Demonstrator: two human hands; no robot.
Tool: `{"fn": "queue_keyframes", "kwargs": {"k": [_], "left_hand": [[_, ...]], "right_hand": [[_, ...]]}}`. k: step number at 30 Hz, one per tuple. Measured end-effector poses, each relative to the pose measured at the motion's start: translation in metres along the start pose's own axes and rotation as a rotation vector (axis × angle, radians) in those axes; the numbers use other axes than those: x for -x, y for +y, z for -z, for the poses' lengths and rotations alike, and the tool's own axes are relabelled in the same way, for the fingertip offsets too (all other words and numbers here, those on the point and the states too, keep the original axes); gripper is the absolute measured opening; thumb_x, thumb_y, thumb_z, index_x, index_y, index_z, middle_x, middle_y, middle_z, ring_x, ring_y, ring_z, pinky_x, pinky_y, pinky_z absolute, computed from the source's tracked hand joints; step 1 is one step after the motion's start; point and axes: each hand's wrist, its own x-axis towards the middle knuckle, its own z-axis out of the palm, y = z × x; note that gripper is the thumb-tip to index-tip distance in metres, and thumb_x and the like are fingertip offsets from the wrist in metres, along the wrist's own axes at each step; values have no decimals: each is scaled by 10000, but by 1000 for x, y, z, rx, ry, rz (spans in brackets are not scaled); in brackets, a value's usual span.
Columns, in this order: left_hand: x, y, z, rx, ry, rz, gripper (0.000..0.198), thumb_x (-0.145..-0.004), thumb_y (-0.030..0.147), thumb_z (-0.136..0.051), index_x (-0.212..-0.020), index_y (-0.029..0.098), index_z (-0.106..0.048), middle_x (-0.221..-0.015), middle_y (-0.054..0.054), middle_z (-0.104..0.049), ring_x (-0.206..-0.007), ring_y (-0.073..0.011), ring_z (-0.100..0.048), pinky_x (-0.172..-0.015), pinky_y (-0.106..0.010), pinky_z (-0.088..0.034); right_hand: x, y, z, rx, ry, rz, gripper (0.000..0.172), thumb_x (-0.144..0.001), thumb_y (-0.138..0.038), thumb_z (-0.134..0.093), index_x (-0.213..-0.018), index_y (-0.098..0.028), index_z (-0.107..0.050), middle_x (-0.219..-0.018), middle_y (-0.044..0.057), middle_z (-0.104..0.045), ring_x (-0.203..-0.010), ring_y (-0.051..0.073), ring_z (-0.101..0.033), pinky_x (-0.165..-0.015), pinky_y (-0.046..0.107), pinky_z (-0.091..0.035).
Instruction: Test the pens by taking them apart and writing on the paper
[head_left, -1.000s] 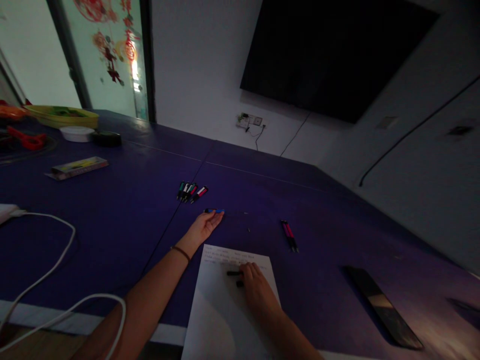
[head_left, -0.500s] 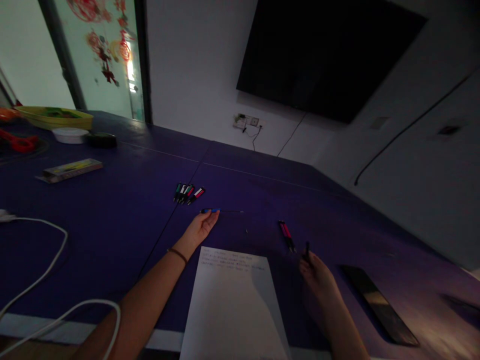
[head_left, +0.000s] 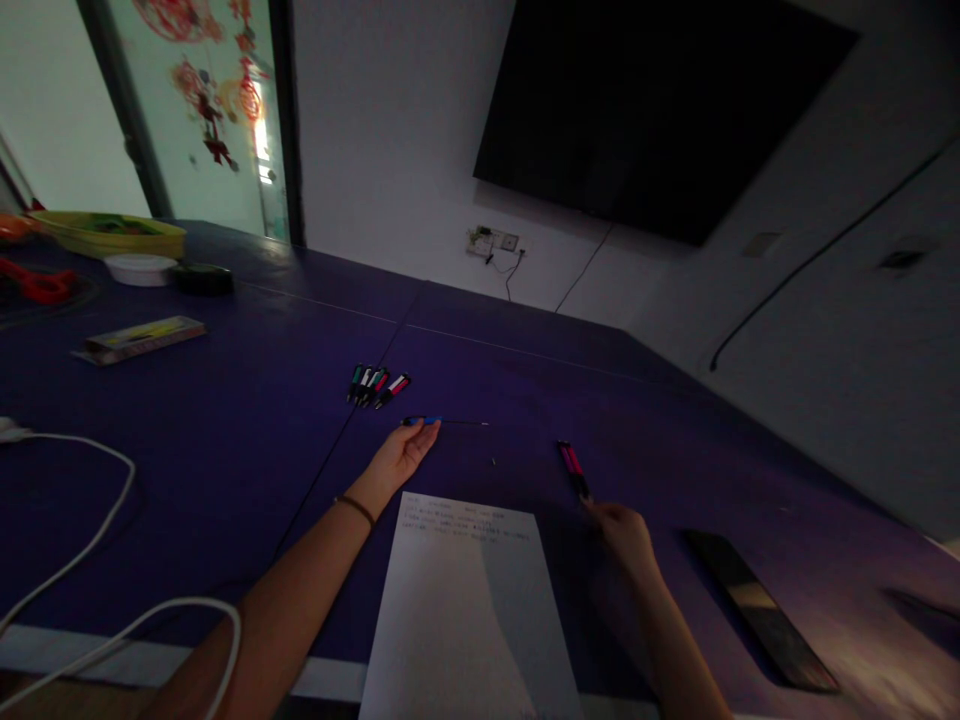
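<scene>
A white sheet of paper [head_left: 465, 610] with a few written lines at its top lies at the near edge of the purple table [head_left: 225, 420]. My left hand [head_left: 401, 458] rests on the table beyond the sheet's left corner, fingers stretched out, fingertips touching a blue pen [head_left: 424, 421]. My right hand [head_left: 619, 531] is to the right of the sheet with its fingers pinched together on a dark pen [head_left: 583, 491]. That pen lies against the near end of two pink pens [head_left: 569, 459].
Several capped pens [head_left: 375, 385] lie bunched beyond the blue pen. A white cable [head_left: 97, 520] loops at the left. A flat box [head_left: 139, 337], a yellow bowl [head_left: 112, 232] and a white lid [head_left: 140, 268] sit far left. A dark flat slab [head_left: 757, 610] lies at the right.
My right hand lifted a dark pen off the sheet, carried it right and lowered it to the pink pens. My left hand stayed by the blue pen.
</scene>
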Motion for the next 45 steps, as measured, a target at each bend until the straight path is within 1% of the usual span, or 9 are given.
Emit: {"fn": "queue_keyframes", "kwargs": {"k": [2,4,8,11,15,20,27,36,45], "left_hand": [[0,0,0,-7,-5,-6,186,-746,-17,-428,-638,83,-543,-654,-89,-621,-728,-179,-622,-712,-262,-520],[-1,-1,1,-8,-4,-6,182,-743,-18,-435,-638,86,-542,-658,-89,-622,-743,-179,-620,-722,-261,-516],[-1,-1,1,-25,-7,-4,178,-734,-22,-448,-622,87,-533,-660,-94,-622,-769,-183,-616,-731,-253,-512],[-1,-2,1,-49,-28,-15,188,-738,-22,-443,-610,84,-531,-645,-90,-619,-754,-177,-619,-736,-252,-508],[-2,-3,2,-97,-71,-13,195,-747,-13,-435,-609,75,-541,-640,-97,-624,-704,-168,-624,-726,-257,-507],[-3,-1,5,-158,-121,-19,162,-734,-10,-456,-641,72,-560,-666,-106,-636,-721,-170,-623,-760,-263,-489],[-7,-4,8,-205,-136,8,137,-719,-8,-480,-638,75,-553,-685,-126,-637,-751,-192,-620,-786,-293,-476],[-7,-6,9,-268,-190,11,124,-722,1,-480,-671,75,-566,-691,-118,-638,-744,-183,-620,-792,-288,-473],[-7,-6,9,-248,-168,30,89,-707,1,-510,-675,60,-568,-695,-135,-635,-748,-197,-619,-806,-307,-463]], "right_hand": [[-3,0,-1,244,77,86,269,-538,-408,-604,-446,-166,-530,-368,13,-479,-374,148,-458,-374,245,-290],[-6,1,-1,366,98,144,276,-530,-421,-598,-423,-173,-538,-377,35,-506,-387,171,-486,-391,262,-310],[-12,-3,-4,419,78,121,226,-508,-351,-596,-384,-182,-510,-361,27,-493,-362,168,-481,-382,262,-319],[-6,-21,-13,386,12,162,197,-510,-324,-580,-392,-176,-525,-369,12,-488,-389,157,-484,-402,251,-326],[13,-63,-42,213,-126,440,263,-577,-404,-534,-541,-152,-601,-454,4,-514,-442,129,-466,-432,231,-326],[29,-94,-80,224,3,691,262,-661,-384,-490,-585,-151,-582,-430,-21,-450,-415,101,-416,-431,216,-301],[29,-84,-92,319,78,859,297,-749,-388,-418,-664,-157,-585,-468,-15,-470,-447,109,-445,-474,225,-322],[28,-83,-89,372,61,915,351,-776,-427,-378,-692,-158,-586,-513,9,-518,-476,118,-469,-499,232,-345],[28,-83,-90,418,16,939,326,-793,-398,-373,-722,-163,-587,-564,21,-556,-511,126,-496,-523,235,-350]]}}
